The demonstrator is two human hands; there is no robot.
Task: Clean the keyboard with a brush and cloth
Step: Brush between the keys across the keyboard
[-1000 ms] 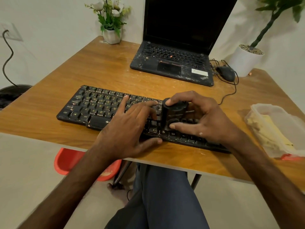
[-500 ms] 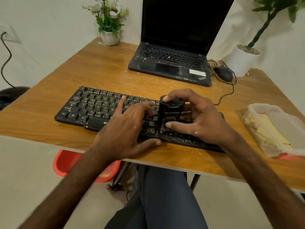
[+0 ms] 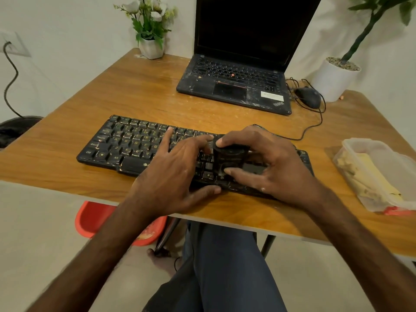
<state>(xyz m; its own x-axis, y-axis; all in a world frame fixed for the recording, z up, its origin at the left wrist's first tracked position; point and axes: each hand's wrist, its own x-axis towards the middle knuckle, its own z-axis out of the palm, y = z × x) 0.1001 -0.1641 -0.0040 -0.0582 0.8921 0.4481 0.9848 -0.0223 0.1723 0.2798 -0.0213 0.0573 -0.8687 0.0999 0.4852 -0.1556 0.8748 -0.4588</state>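
We see a black keyboard [image 3: 135,145] lying flat at the centre of the frame on a wooden table [image 3: 139,91] with a smooth orange-brown grain. Its keycaps are squarish, with worn yellowish legends and pale scuffs along the lower edge.

The right hand [image 3: 272,167] is curled around a short, stubby black brush [image 3: 229,157], index fingertip on its rounded top and thumb pressed to its lower front; the body is matte and roughly cylindrical. The brush stands upright on the right-of-centre keys, and its bristles are hidden, so we cannot make them out.

The left hand [image 3: 175,174] lies mostly open and flat over the middle keys, holding nothing, fingers spread, index extended toward the upper rows, thumb resting along the keyboard's lower edge. Both hands cover much of the keyboard's right half.

At upper centre sits an open laptop [image 3: 236,86] with a dark screen, its palm rest heavily scratched and dusty. Right of it lies a glossy black mouse [image 3: 308,96] amid a tangled thin cable. A translucent plastic container [image 3: 382,154] at the right edge holds pale yellow cloth [image 3: 369,174], its folds blurred through the wall; the frame cuts it off. A small white pot of white flowers [image 3: 149,25] stands at the table's upper left corner, and a round white planter [image 3: 333,79] at upper right, its plant cropped by the frame.
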